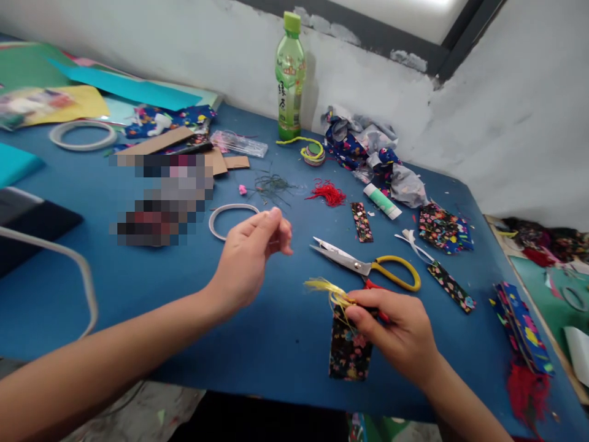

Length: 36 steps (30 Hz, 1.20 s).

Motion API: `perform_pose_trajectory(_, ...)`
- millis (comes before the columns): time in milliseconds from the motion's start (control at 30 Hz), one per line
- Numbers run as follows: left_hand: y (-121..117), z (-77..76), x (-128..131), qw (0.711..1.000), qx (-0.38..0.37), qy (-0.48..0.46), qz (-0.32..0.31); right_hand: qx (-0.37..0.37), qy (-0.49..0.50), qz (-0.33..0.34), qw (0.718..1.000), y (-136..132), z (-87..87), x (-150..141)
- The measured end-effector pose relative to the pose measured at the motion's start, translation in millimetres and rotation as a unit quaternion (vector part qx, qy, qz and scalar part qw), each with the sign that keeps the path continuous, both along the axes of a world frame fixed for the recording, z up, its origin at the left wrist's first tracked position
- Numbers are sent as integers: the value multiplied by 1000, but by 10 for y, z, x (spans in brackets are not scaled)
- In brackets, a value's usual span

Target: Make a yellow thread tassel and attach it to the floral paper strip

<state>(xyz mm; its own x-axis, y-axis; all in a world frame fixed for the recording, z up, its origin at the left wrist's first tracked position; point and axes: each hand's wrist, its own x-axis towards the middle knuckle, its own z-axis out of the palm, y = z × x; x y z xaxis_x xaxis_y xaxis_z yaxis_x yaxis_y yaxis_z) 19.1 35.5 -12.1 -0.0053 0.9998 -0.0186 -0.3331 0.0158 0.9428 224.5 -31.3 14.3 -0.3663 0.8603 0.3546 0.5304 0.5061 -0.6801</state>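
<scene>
Right now my right hand [396, 334] pinches a floral card [350, 353] with yellow thread [329, 291] above the table [138, 294]; my left hand [251, 258] pinches its fingertips, apparently pulling thread. Next, I judge, tightening needs steady tension.

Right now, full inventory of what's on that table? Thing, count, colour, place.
table: 1, blue, under everything
bottle: 1, green, upright at back by the wall
scissors: 1, yellow handles, centre, blades open
glue stick: 1, white and green, lying right of centre
red thread: 1 tuft, centre back
fabric scraps: pile, dark floral and grey, back right
floral strip: 1, dark, above the scissors
tape ring: 1, whitish, back left
floral tag: 1, dark, yellow tassel on top, in the right hand
left hand: fingertips pinched, raised above the table
right hand: grip closed on the floral tag
</scene>
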Motion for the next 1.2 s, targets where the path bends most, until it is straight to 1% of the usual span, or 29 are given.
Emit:
perform_pose_trajectory(67,-65,34,-14,990,67,100,-70,14,-3,5,1000,4,2,5)
perform_pose_trajectory(100,-97,47,-17,977,92,157,-111,19,-4,7,1000,7,4,8)
perform_pose_trajectory(167,-143,56,-12,943,117,249,-185,25,-5,10,1000,10,10,14)
perform_pose_trajectory(233,-158,36,-2,915,132,298,-235,30,-5,10,999,11,19,21)
perform_pose_trajectory(300,-150,-4,6,898,153,318,-262,32,-5,6,999,9,27,29)
perform_pose_trajectory(433,-129,-74,1,880,207,316,-289,40,0,-3,999,10,35,39)
perform_pose_trajectory(500,-130,-79,-5,871,240,327,-275,47,-3,-10,999,13,35,37)
perform_pose_trajectory(567,-142,-63,-10,876,250,347,-224,53,-7,-14,998,16,34,32)
perform_pose_trajectory(633,-164,-33,-17,892,231,353,-160,53,-9,-14,998,17,32,26)
perform_pose_trajectory(700,-194,-2,-29,907,224,338,-113,53,-9,-7,999,14,28,23)
perform_pose_trajectory(767,-227,21,-45,908,261,313,-92,60,-13,1,998,10,17,20)
perform_pose_trajectory(800,-242,29,-50,906,286,300,-91,67,-17,5,998,9,10,19)
perform_pose_trajectory(867,-260,36,-51,902,314,276,-111,87,-27,14,996,8,-5,13)
perform_pose_trajectory(900,-264,38,-46,901,311,269,-136,95,-32,19,995,10,-12,9)
perform_pose_trajectory(1000,-259,44,-14,898,255,260,-245,100,-35,37,994,21,-20,-4)
perform_pose_trajectory(1067,-253,58,3,897,214,249,-297,84,-26,42,995,32,-11,-7)
perform_pose_trajectory(1133,-251,83,4,902,186,234,-313,53,-5,40,998,39,5,1)
perform_pose_trajectory(1200,-252,115,-9,904,168,227,-321,7,22,33,999,40,24,17)
